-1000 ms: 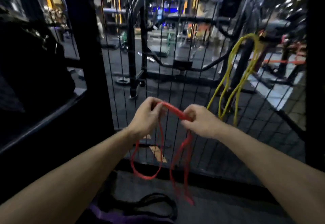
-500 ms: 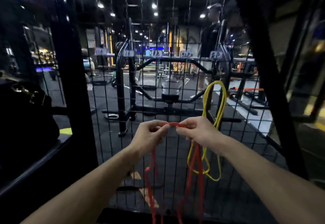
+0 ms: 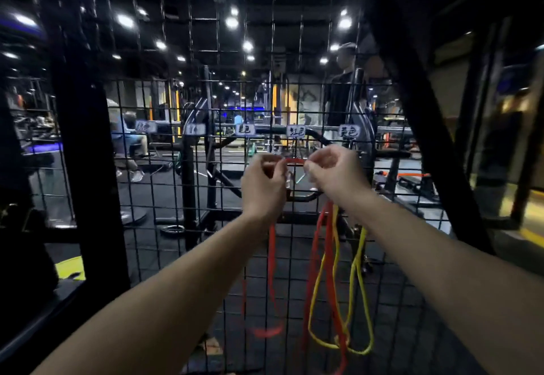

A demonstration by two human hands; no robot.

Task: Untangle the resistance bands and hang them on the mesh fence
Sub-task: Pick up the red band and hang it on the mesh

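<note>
So both hands are up at the mesh fence [image 3: 188, 257] now, way higher than a second ago when they were down low with the floor and the purple and black bands in view; those bands are out of frame now. The left hand [image 3: 263, 187] has its fingers curled round one end of the top stretch of the red band [image 3: 271, 259], and the right hand [image 3: 335, 173] pinches the other end between thumb and fingertips, so a short bit of red runs taut between them, right below the row of little white label tags [image 3: 295, 131] on the fence. Half a second back the hands were lower, about level with the bottom half of the yellow band [image 3: 357, 268]; now they sit in front of its top, and I can't see where it hooks on. The rest of the red band dangles in long loops under both wrists, its right-hand strands overlapping the yellow loops. Whether the red one is actually over a wire yet, can't tell. Someone in dark clothes [image 3: 343, 92] stands beyond the fence.
</note>
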